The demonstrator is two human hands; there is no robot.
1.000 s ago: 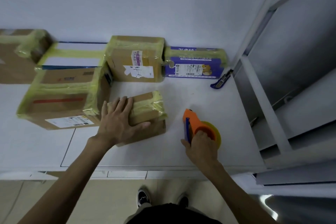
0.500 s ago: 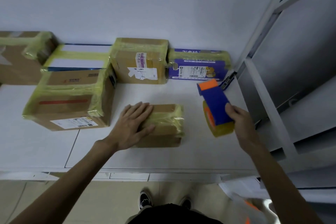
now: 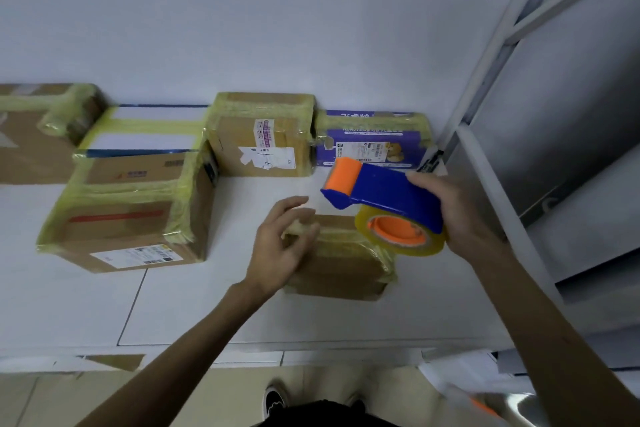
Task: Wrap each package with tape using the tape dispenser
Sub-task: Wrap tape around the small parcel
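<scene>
A small cardboard box [image 3: 346, 263] with bands of yellowish tape lies on the white table [image 3: 194, 305] near its middle. My left hand [image 3: 277, 243] hovers over the box's left end, fingers loosely curled and spread; whether it touches the box is unclear. My right hand [image 3: 460, 215] grips the blue tape dispenser [image 3: 384, 194] by its body, held in the air above the box's right end. The dispenser's orange roller points left toward the wall side, and the yellowish tape roll [image 3: 401, 236] hangs below, hiding part of the box.
Taped packages line the wall: a large cardboard box [image 3: 128, 218] at left, a flat white box [image 3: 145, 132], a brown box [image 3: 263, 135], a purple box [image 3: 374, 142], and another brown box [image 3: 34, 135] far left. A grey metal frame [image 3: 502, 184] borders the table's right side.
My right hand lifted the dispenser from the table and brought it over the small box's right end. My left hand rose from lying flat on the box. The box has shifted right.
</scene>
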